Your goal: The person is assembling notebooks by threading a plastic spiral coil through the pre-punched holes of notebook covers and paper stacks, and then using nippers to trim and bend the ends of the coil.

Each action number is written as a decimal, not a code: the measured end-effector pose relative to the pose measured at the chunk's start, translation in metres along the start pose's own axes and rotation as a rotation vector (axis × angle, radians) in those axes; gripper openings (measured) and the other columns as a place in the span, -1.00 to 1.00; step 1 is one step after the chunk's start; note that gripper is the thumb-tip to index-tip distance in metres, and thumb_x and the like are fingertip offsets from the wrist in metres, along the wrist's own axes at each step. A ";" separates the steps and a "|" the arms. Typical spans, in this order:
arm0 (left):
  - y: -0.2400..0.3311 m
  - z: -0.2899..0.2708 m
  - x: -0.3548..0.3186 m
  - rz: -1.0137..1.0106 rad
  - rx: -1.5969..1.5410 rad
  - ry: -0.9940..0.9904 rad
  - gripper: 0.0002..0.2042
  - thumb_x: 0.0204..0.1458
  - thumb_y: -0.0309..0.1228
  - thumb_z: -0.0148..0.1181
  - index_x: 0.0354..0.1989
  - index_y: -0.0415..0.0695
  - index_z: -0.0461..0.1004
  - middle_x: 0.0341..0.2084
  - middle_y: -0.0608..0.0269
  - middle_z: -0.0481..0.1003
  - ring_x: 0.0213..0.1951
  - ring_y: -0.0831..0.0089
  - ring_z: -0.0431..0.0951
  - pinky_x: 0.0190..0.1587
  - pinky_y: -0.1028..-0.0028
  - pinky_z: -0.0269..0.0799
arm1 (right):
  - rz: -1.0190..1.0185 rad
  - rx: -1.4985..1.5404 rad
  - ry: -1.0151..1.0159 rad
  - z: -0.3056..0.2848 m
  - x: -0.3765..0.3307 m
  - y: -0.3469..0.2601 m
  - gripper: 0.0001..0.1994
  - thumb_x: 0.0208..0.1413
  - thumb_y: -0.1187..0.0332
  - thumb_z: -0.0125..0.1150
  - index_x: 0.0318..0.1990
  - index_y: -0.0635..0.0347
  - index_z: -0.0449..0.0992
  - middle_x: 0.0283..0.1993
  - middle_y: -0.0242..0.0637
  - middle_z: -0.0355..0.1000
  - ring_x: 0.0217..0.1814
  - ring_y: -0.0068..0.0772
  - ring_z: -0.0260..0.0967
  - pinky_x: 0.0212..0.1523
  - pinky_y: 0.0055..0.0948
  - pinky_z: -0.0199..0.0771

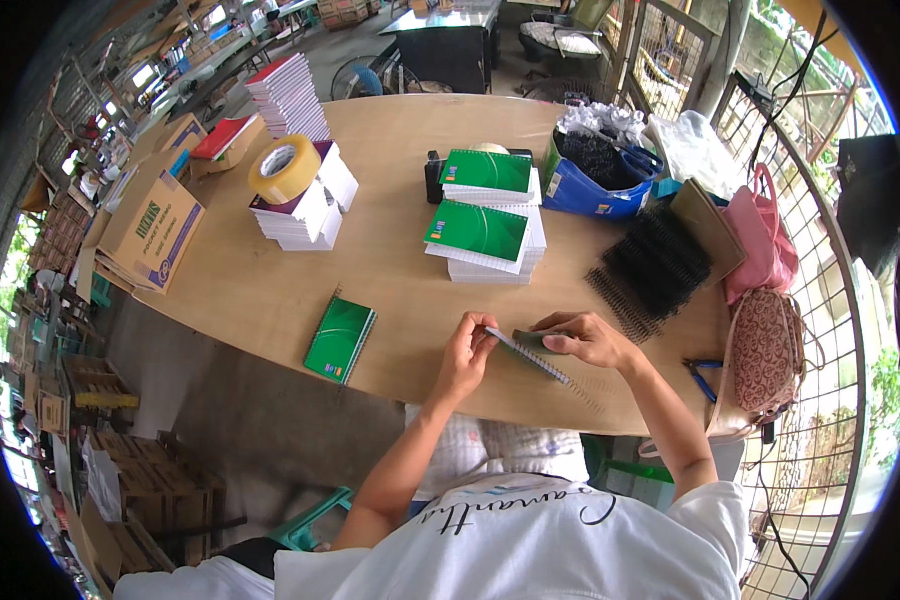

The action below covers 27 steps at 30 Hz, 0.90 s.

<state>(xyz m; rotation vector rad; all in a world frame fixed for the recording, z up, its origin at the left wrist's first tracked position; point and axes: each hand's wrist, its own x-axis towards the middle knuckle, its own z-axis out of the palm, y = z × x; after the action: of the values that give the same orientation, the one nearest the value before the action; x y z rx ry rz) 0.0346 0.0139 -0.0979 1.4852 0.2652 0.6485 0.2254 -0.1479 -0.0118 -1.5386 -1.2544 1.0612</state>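
Note:
Near the table's front edge, my left hand (467, 352) pinches the end of a small notebook (523, 352), seen edge-on with its bound side toward me. A wire coil (582, 392) runs along that side and sticks out past the notebook's lower right end. My right hand (592, 341) is closed on the notebook's dark cover side, thumb on top. How far the coil passes through the holes is too small to tell. A green spiral notebook (341, 338) lies to the left, its coil reaching beyond the top. Green-covered notebooks (480, 228) are stacked ahead of my hands.
Black coils (660, 262) lie piled at the right, near blue-handled pliers (703, 376), a patterned bag (767, 350) and a pink bag (760, 240). A blue bag (598, 185) stands behind. At left are tape (285, 168) on paper stacks, red-topped notebooks (288, 98) and a carton (150, 232).

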 end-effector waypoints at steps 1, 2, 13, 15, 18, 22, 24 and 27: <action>-0.004 -0.001 -0.002 0.012 -0.002 -0.001 -0.85 0.19 -0.58 0.10 -0.13 -0.16 0.31 -0.23 0.36 0.34 -0.17 0.62 0.37 0.00 0.60 0.29 | 0.026 -0.009 0.008 -0.001 0.002 0.003 -0.48 0.20 0.08 0.09 -0.10 0.56 0.54 0.18 -0.10 0.41 0.15 -0.19 0.35 0.16 -0.32 0.30; -0.004 0.000 -0.002 0.032 -0.005 -0.001 -0.84 0.17 -0.62 0.09 -0.13 -0.17 0.31 -0.24 0.36 0.35 -0.20 0.63 0.37 -0.04 0.62 0.31 | 0.049 -0.025 0.017 -0.005 0.005 0.004 -0.48 0.19 0.09 0.10 -0.10 0.56 0.54 0.18 -0.10 0.41 0.15 -0.19 0.35 0.16 -0.32 0.30; -0.011 0.002 0.007 0.015 -0.142 -0.037 -0.75 0.08 -0.70 0.17 -0.14 -0.14 0.33 -0.22 0.38 0.37 -0.13 0.63 0.42 0.00 0.59 0.37 | -0.036 -0.113 -0.008 -0.005 0.018 -0.004 -0.45 0.14 0.04 0.11 -0.05 0.50 0.54 0.12 -0.10 0.45 0.11 -0.20 0.42 0.12 -0.30 0.34; -0.010 0.001 0.011 0.015 -0.123 -0.025 -0.71 0.05 -0.73 0.19 -0.11 -0.14 0.32 -0.21 0.38 0.37 -0.12 0.63 0.42 -0.01 0.60 0.39 | -0.050 0.049 0.004 -0.007 0.020 -0.005 -0.50 0.18 0.10 0.09 -0.07 0.49 0.56 0.11 -0.05 0.46 0.07 -0.18 0.43 0.07 -0.33 0.38; -0.008 0.002 0.014 0.023 -0.174 -0.021 -0.64 0.01 -0.75 0.22 -0.08 -0.14 0.30 -0.20 0.38 0.38 -0.12 0.62 0.43 0.01 0.59 0.42 | -0.048 -0.228 -0.037 -0.003 0.026 -0.010 -0.51 0.19 0.10 0.07 -0.07 0.50 0.55 0.11 -0.03 0.46 0.05 -0.17 0.44 0.06 -0.34 0.39; -0.014 -0.001 0.017 0.031 -0.235 -0.011 -0.62 -0.01 -0.74 0.25 -0.07 -0.13 0.28 -0.21 0.38 0.38 -0.14 0.61 0.44 -0.01 0.58 0.44 | -0.085 0.087 -0.036 -0.009 0.029 -0.001 -0.51 0.19 0.06 0.10 -0.04 0.40 0.57 0.13 -0.06 0.46 0.12 -0.10 0.43 0.13 -0.26 0.38; -0.010 0.003 0.017 0.031 -0.219 0.005 -0.62 -0.02 -0.73 0.26 -0.09 -0.14 0.28 -0.22 0.37 0.39 -0.17 0.61 0.46 -0.07 0.58 0.47 | -0.121 -0.190 -0.019 -0.004 0.034 -0.004 -0.54 0.17 0.05 0.11 -0.03 0.29 0.59 0.13 -0.02 0.45 0.12 -0.05 0.42 0.15 -0.26 0.37; -0.011 0.008 0.015 0.004 -0.249 0.008 -0.58 -0.03 -0.73 0.28 -0.04 -0.12 0.30 -0.23 0.36 0.41 -0.17 0.60 0.45 -0.11 0.59 0.48 | -0.090 -0.362 0.008 -0.005 0.031 0.005 -0.55 0.18 0.04 0.10 0.04 0.19 0.57 0.21 0.03 0.37 0.20 0.00 0.34 0.24 -0.23 0.28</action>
<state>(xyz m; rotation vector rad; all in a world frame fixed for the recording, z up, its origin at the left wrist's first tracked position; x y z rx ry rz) 0.0535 0.0158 -0.1045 1.2446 0.1806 0.6660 0.2355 -0.1188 -0.0180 -1.7308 -1.5577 0.7991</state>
